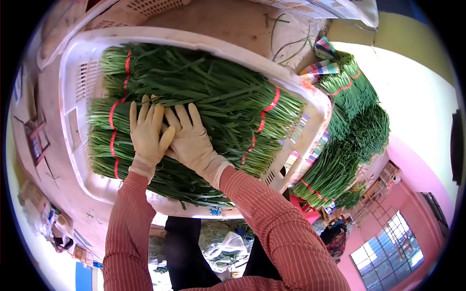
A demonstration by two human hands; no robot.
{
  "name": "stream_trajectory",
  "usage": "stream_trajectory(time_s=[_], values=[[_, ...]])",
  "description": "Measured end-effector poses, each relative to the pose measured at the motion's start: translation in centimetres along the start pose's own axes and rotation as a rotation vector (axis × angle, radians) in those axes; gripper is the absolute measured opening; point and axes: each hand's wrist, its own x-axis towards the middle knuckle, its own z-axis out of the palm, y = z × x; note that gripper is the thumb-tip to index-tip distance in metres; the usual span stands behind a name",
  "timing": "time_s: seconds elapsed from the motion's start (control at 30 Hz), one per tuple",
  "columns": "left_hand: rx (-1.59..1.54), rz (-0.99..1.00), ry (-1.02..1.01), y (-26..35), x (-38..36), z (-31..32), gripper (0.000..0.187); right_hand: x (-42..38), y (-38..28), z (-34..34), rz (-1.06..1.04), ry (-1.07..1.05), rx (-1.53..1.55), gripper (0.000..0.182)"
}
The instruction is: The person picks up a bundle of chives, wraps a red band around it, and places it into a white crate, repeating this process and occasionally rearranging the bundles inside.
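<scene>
Both hands wear thin cream gloves and press down on bundles of garlic chives (208, 92) laid in a white plastic crate (65, 121). My left hand (146, 133) lies with fingers stretched over the left part of the bundles. Beside it, my right hand (191, 141) rests flat, fingers pointing up the frame; its thumb side is partly covered by my left hand. Red bands (112, 114) tie the pale stem ends at both sides of the crate. The leafy ends overlap in the middle, under my hands.
More tied chive bundles (349, 131) are piled right of the crate on striped cloth (320, 70). Another white crate (335, 9) stands beyond the far rim. Clear plastic (225, 247) lies near my legs. A person (336, 237) is partly visible at the lower right.
</scene>
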Motion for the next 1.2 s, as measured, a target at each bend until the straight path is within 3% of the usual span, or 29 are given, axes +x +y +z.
stream_trajectory(time_s=[0.1,0.2,0.33,0.4,0.5,0.6,0.67,0.73,0.8,0.83,0.87,0.93,1.0,1.03,1.07,1.13,1.17,1.2], values=[[0.083,0.044,0.009,0.3,0.2,0.0,0.065,-1.4,1.1,-3.6,0.111,-0.096,-0.06,0.094],[0.182,0.033,-0.055,0.4,-0.2,0.7,0.059,-3.4,5.1,-5.5,0.269,-0.053,0.081,0.092],[0.253,-0.009,-0.073,0.9,0.5,1.1,0.057,-4.4,7.8,-1.5,0.217,-0.044,0.184,0.092],[0.303,-0.06,-0.181,1.4,1.3,0.5,0.055,-4.5,7.9,-1.8,0.195,0.006,0.214,0.092],[0.376,-0.046,-0.176,2.0,1.4,-0.6,0.051,-5.1,7.7,-4.1,0.17,0.093,0.325,0.087],[0.349,-0.134,-0.049,3.7,1.2,-1.7,0.045,-7.1,8.9,-12.4,0.106,0.177,0.55,0.072],[0.32,-0.211,-0.009,9.9,3.3,-3.3,0.043,-9.8,12.6,-17.6,0.131,0.245,0.68,0.061],[0.089,-0.115,0.139,17.3,6.3,-4.0,0.044,-13.2,18.9,-20.4,0.299,0.322,0.616,0.051],[-0.062,-0.006,0.082,23.5,10.7,-3.9,0.045,-16.0,25.9,-17.6,0.783,0.51,0.701,0.031],[-0.047,0.073,0.106,25.4,12.6,-2.5,0.045,-18.4,28.3,-16.9,1.139,0.55,0.95,0.037],[-0.063,0.106,0.089,27.4,15.3,-1.5,0.042,-21.4,34.1,-12.4,1.273,0.484,1.026,0.054],[-0.088,0.136,0.128,29.9,20.3,1.6,0.037,-26.0,41.3,-5.4,1.576,0.536,1.108,0.068],[-0.073,0.083,0.054,30.4,21.3,3.0,0.035,-25.4,45.1,-5.0,1.792,0.627,1.412,0.075],[-0.064,0.026,-0.01,30.4,21.6,3.5,0.033,-26.1,46.7,-2.0,1.629,0.477,1.196,0.073],[-0.054,0.034,-0.029,30.4,21.7,3.7,0.033,-27.0,48.1,1.0,1.646,0.476,1.211,0.073],[0.027,0.124,-0.05,30.1,21.3,3.6,0.033,-25.3,48.6,2.3,1.254,0.57,0.872,0.072],[0.044,0.147,-0.032,29.9,21.1,3.8,0.034,-23.5,48.5,0.9,1.26,0.564,0.89,0.072],[0.054,0.147,-0.041,29.9,21.0,3.9,0.034,-21.3,48.4,-2.0,1.438,0.628,1.09,0.066]])
